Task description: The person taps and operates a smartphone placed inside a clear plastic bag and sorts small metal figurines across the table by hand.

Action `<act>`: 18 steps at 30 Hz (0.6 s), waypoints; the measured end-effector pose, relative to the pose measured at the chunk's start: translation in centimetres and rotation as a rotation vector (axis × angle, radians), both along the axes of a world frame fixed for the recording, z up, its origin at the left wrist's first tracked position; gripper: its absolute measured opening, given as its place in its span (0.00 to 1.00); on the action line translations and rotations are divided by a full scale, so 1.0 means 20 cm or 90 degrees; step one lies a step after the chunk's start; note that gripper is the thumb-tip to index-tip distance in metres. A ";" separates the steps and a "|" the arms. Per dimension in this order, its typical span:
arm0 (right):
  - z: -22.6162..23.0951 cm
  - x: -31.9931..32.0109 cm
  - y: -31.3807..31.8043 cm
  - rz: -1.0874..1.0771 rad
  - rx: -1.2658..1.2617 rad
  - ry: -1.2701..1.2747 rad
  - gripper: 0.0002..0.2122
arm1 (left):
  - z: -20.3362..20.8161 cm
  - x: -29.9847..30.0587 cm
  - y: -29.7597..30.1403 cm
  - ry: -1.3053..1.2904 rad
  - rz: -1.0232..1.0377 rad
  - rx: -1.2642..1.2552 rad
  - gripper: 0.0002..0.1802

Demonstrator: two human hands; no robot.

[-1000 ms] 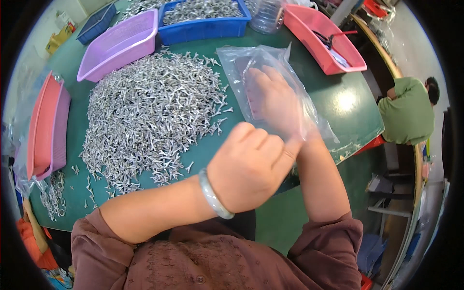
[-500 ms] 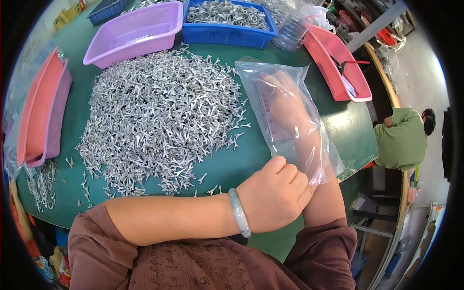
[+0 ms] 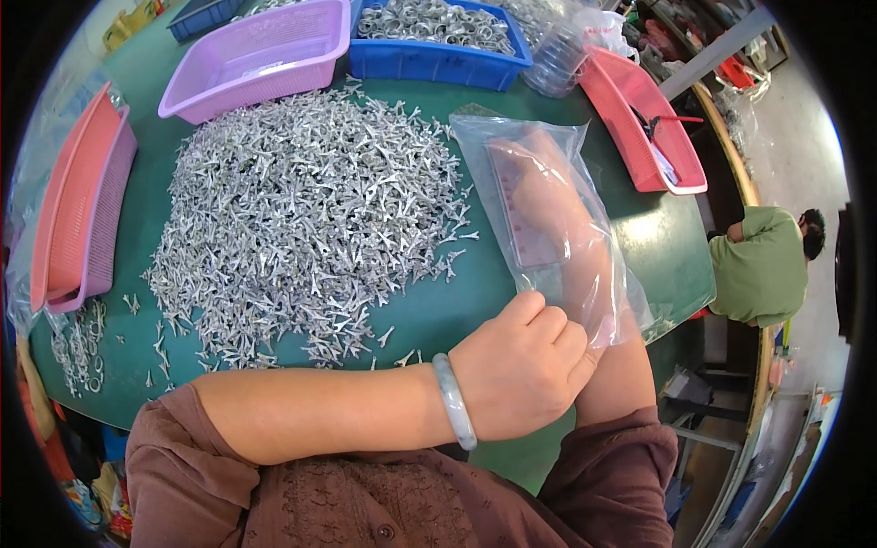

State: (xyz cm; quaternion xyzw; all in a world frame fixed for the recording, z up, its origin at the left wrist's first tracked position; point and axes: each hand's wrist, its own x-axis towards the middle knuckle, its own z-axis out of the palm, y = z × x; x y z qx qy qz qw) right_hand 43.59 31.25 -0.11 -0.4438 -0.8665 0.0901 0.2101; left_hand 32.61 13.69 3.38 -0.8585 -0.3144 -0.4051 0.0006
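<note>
A clear plastic bag (image 3: 512, 151) lies on the green table (image 3: 681, 251) with my right hand (image 3: 541, 196) pushed deep inside it, fingers stretched toward the closed end. My left hand (image 3: 528, 365), with a pale bangle on the wrist, reaches across my body and pinches the bag's open edge against my right forearm. To the left of the bag spreads a big heap of small silvery metal pieces (image 3: 301, 215).
A purple basket (image 3: 260, 55) and a blue bin (image 3: 438, 41) of metal parts stand at the back. Pink baskets (image 3: 78, 205) are stacked at the left; a red tray (image 3: 644, 123) sits at the right. A person in a green shirt (image 3: 758, 265) sits beyond the table's right edge.
My right hand has slid further into the bag. My left hand has moved down my right forearm, holding the bag's mouth lower. The view has tipped slightly.
</note>
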 end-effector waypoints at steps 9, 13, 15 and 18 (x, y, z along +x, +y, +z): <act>0.04 0.06 -0.08 -0.005 0.016 -0.051 0.24 | 0.04 -0.02 0.01 0.008 0.007 0.024 0.19; 0.10 0.13 -0.22 0.015 0.007 -0.015 0.26 | 0.05 -0.06 0.02 0.017 0.001 0.020 0.23; 0.13 0.14 -0.30 0.008 0.041 0.007 0.24 | 0.06 -0.08 0.03 0.030 0.019 0.029 0.24; 0.08 0.21 -0.37 0.036 0.124 0.069 0.24 | 0.07 -0.12 0.03 0.032 0.029 0.021 0.29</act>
